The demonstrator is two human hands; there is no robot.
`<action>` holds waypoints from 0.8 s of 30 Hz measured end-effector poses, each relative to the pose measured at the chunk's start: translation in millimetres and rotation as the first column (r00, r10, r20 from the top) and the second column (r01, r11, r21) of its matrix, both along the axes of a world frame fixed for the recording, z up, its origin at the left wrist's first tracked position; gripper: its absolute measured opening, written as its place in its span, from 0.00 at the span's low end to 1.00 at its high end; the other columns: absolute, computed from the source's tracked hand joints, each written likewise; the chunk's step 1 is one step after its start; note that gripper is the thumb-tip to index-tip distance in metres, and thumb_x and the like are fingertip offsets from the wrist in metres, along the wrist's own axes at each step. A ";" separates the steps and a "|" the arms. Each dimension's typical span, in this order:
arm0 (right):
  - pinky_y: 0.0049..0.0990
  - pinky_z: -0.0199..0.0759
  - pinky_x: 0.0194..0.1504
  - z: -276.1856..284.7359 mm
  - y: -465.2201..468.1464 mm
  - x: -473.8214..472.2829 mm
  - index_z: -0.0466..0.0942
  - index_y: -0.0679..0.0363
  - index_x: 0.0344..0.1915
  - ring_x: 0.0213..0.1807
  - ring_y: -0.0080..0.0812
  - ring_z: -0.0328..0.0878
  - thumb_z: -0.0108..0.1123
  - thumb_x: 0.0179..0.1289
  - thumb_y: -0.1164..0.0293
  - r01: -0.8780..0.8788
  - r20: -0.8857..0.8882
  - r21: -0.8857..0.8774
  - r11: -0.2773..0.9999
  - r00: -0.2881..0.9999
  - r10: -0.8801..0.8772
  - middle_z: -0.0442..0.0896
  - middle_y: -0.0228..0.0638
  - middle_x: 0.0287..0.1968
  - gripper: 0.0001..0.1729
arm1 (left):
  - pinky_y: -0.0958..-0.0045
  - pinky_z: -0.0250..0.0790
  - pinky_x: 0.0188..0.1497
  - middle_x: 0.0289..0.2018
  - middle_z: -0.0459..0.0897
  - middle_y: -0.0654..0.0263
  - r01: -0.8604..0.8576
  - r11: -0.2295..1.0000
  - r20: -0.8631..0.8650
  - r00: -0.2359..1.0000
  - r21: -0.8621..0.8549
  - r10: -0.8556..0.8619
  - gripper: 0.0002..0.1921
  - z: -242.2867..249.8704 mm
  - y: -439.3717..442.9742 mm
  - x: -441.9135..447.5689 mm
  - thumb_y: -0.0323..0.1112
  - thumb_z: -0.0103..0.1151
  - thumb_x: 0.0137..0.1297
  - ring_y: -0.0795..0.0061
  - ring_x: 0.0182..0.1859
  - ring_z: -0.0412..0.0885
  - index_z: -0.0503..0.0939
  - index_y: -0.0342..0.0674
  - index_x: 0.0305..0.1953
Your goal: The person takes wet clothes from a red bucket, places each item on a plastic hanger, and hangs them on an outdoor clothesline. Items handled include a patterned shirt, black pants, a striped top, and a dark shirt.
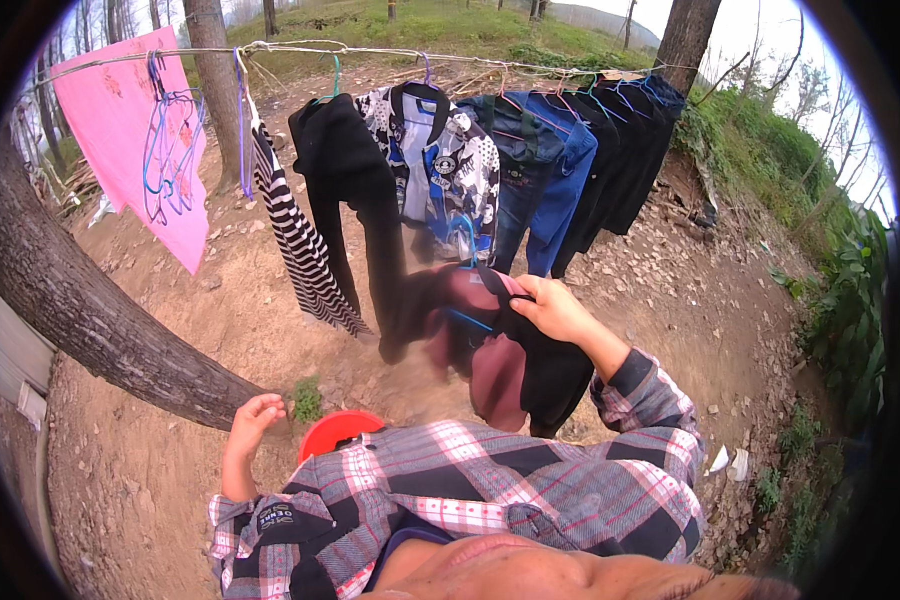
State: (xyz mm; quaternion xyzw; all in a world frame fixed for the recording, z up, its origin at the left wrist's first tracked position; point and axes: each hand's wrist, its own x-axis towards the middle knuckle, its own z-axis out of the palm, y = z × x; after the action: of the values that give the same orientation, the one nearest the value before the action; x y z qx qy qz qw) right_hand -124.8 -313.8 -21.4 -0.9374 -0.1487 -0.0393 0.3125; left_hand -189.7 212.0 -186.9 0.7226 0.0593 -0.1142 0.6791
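Observation:
My right hand (pixel 551 309) grips the shoulder of a black and dusky-pink garment (pixel 499 375), which hangs on a blue hanger (pixel 464 238) in front of me. The garment is partly blurred. Off to the left, my left hand (pixel 257 416) is raised with fingers loosely curled and nothing visible in it. Beyond, a rope line (pixel 450 57) carries black trousers (pixel 351 172), a patterned jacket (pixel 465 161), blue jeans (pixel 559 187) and several dark garments. A striped garment (pixel 296 225) and a pink cloth (pixel 112 112) hang further left, with several bare hangers (pixel 166 150) before the cloth.
A red basin (pixel 334 435) stands on the dirt ground by my body, partly hidden by my shirt. A leaning tree trunk (pixel 112 315) crosses the left side. More trunks stand behind the line at left (pixel 221 90) and right (pixel 686 37). Green plants grow on the right.

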 end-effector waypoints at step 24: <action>0.41 0.69 0.46 25.2 -174.1 27.2 0.77 0.54 0.42 0.45 0.48 0.77 0.57 0.57 0.60 0.502 0.171 -0.367 0.783 0.864 -0.473 0.81 0.45 0.38 0.15 | 0.76 0.69 0.45 0.43 0.80 0.64 -0.007 0.996 -0.167 0.986 -0.083 -0.007 0.15 -63.1 -31.5 -34.1 0.31 0.54 0.64 0.76 0.41 0.79 0.73 0.36 0.51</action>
State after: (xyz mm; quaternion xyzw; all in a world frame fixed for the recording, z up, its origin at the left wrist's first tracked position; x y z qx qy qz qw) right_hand -97.6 -488.0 3.9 -0.9853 0.0830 -0.1201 0.0882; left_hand -223.8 180.5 -249.9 0.6815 0.1111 -0.1770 0.7014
